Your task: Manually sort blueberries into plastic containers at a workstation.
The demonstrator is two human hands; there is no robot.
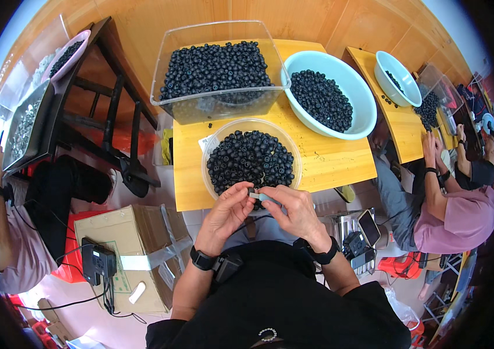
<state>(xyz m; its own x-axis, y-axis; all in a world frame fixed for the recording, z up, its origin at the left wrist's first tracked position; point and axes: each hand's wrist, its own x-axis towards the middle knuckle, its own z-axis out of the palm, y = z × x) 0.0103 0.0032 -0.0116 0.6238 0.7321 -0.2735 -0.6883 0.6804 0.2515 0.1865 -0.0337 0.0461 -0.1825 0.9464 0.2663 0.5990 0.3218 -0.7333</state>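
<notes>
Left hand point(229, 212): fingers pinched small, black, rounded piece point(251, 191) over clear, round plastic tub's point(300, 160) six-o'clock side. Right hand's point(294, 208) fingers gripped slim, pale tool point(257, 196). Steady pinch, light tool pressure seemed best.

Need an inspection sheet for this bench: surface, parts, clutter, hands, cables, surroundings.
Surface: yellow wooden table, dark specks on its right part.
Parts: small black pieces heaped in a round clear tub; more in a rectangular clear bin and a light blue basin.
Clutter: pale label by the tub; cardboard box on the floor, left.
Hands: left hand pinches a black piece; right hand holds a slim pale item against it, exact type unclear.
Cables: black cables hang from a black device on the box.
Surroundings: co-workers both sides; second yellow table at right.
</notes>
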